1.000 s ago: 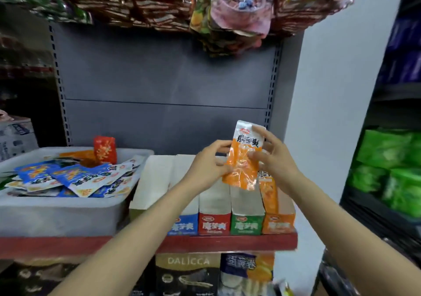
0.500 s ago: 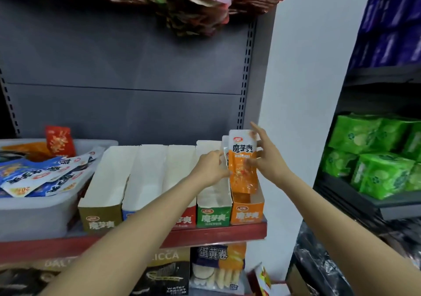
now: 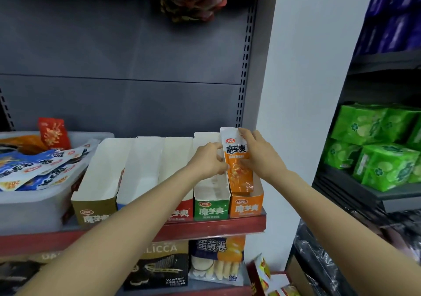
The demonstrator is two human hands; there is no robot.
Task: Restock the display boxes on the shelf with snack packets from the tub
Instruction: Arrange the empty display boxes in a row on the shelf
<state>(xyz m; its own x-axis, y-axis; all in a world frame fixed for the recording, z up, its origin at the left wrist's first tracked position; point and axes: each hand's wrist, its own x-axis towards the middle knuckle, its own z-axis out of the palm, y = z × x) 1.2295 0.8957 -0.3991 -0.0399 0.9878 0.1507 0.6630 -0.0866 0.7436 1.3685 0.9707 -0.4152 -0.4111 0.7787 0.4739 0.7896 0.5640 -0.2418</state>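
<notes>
Both hands hold an orange snack packet (image 3: 238,159) upright, its lower end inside the orange display box (image 3: 247,201) at the right end of the red shelf (image 3: 205,229). The left hand (image 3: 208,161) pinches the packet's left edge; the right hand (image 3: 259,156) has its fingers curled round the right edge. The tub (image 3: 34,207) of packets sits at the shelf's left

I see tub (image 3: 34,207) at shelf (image 3: 205,228) left | five display boxes (image 3: 211,195) in a row to its right | packet (image 3: 238,161) upright in rightmost box (image 3: 247,204), between my hands | wall right of shelf
</notes>
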